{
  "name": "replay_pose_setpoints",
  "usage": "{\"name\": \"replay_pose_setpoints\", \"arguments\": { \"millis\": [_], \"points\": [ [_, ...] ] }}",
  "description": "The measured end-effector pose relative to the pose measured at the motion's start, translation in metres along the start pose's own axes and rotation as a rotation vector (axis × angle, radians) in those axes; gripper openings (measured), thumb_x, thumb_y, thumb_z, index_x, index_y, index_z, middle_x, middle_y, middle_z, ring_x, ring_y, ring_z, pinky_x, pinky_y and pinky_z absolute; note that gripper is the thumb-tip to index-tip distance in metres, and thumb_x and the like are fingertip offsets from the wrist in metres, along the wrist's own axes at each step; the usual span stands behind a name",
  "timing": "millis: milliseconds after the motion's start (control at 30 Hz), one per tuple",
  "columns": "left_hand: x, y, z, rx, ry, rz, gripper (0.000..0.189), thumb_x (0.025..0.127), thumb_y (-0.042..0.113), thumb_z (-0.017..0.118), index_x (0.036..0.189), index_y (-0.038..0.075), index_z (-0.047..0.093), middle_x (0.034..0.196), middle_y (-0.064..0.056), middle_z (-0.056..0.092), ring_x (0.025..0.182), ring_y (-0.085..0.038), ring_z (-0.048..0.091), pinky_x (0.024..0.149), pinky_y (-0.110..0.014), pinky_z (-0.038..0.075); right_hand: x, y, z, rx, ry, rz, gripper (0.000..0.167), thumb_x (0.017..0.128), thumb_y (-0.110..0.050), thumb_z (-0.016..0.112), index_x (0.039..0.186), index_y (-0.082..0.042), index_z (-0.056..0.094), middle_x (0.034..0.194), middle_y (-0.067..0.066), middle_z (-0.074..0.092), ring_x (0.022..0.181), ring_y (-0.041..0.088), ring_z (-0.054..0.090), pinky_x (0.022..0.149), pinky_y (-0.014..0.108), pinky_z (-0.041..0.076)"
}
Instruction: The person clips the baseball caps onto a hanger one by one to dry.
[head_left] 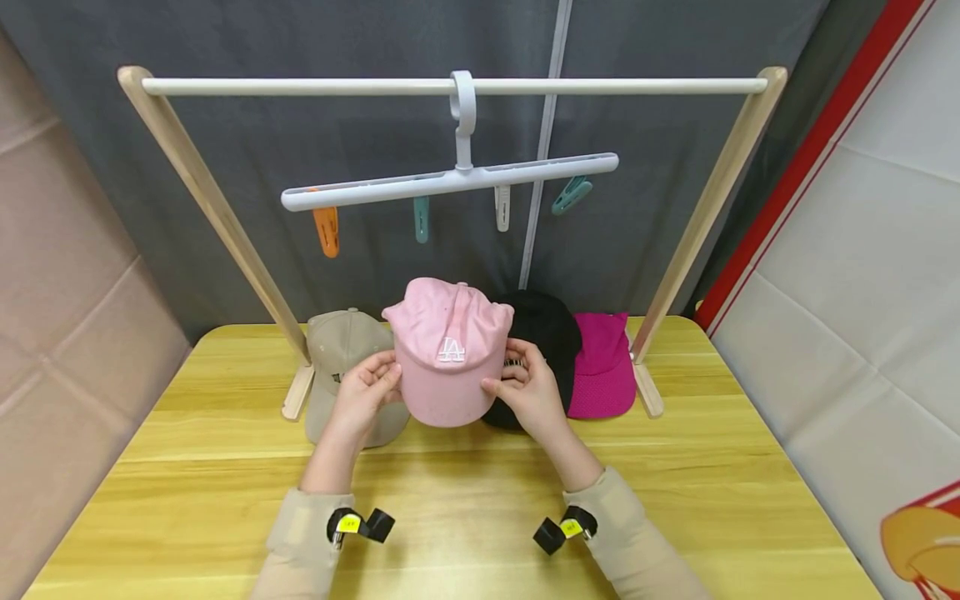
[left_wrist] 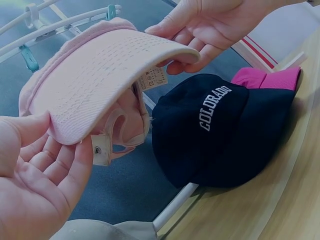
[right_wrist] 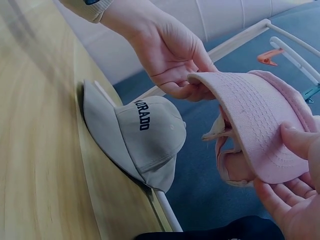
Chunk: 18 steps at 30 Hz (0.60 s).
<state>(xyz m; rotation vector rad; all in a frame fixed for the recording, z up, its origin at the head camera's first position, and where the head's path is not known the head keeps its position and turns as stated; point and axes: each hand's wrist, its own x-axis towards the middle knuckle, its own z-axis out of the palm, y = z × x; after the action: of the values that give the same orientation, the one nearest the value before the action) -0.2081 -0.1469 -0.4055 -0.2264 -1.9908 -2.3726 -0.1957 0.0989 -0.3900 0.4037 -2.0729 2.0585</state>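
Yellow wood-grain counter [head_left: 465, 517]; pale wooden rack [head_left: 215, 208] on it, long white plastic hanger [head_left: 375, 190] hooked over top. Curved-brim pink fabric cap [head_left: 450, 383] held up below hanger, nearer than black fabric cap [head_left: 551, 333]. Left hand [head_left: 365, 396], right hand [head_left: 536, 387]: each grip pinching a brim edge. Slim orange clip [head_left: 327, 232] on hanger.

The LA baseball cap [head_left: 451, 333] is between the left grip [head_left: 365, 390] and right grip [head_left: 536, 392], above the worktop [head_left: 453, 508]. On the worktop, the leftmost baseball cap [head_left: 347, 337] lies to its left, the COLORADO cap [head_left: 551, 333] behind its right side, the rightmost cap [head_left: 606, 367] farther right. Above it, the clip hanger [head_left: 462, 178] hangs from the rack [head_left: 360, 87].
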Motion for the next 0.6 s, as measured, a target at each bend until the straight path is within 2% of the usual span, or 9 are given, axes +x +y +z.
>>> {"name": "replay_pose_setpoints", "arguments": {
  "millis": [200, 433, 600],
  "points": [
    [0.001, 0.0, 0.001, -0.078, -0.006, -0.008, 0.014, 0.097, -0.001, 0.051, 0.107, 0.004, 0.058, 0.086, 0.002, 0.066, 0.077, -0.011, 0.062, 0.068, -0.026, 0.052, 0.005, 0.015, -0.002, 0.007, -0.007, -0.034, 0.062, 0.075, 0.012, 0.075, 0.129, 0.008, 0.044, 0.116, 0.021, 0.053, 0.087, 0.029, 0.061, 0.073, 0.024, 0.052],
    [0.003, -0.001, 0.001, -0.102, -0.003, -0.025, 0.022, 0.097, -0.005, 0.047, 0.118, -0.01, 0.051, 0.087, 0.002, 0.068, 0.078, -0.01, 0.063, 0.069, -0.025, 0.052, 0.006, 0.015, -0.004, -0.009, -0.017, -0.029, 0.061, 0.076, 0.01, 0.075, 0.129, 0.005, 0.045, 0.116, 0.02, 0.053, 0.088, 0.03, 0.06, 0.074, 0.025, 0.052],
    [0.004, -0.001, 0.0, -0.128, -0.032, -0.011, 0.018, 0.097, -0.004, 0.047, 0.114, -0.003, 0.055, 0.089, 0.001, 0.067, 0.078, -0.011, 0.063, 0.07, -0.026, 0.052, 0.009, 0.014, -0.004, -0.025, -0.037, -0.038, 0.06, 0.078, 0.008, 0.074, 0.13, 0.005, 0.044, 0.119, 0.021, 0.052, 0.091, 0.032, 0.061, 0.076, 0.025, 0.052]
  ]
}}
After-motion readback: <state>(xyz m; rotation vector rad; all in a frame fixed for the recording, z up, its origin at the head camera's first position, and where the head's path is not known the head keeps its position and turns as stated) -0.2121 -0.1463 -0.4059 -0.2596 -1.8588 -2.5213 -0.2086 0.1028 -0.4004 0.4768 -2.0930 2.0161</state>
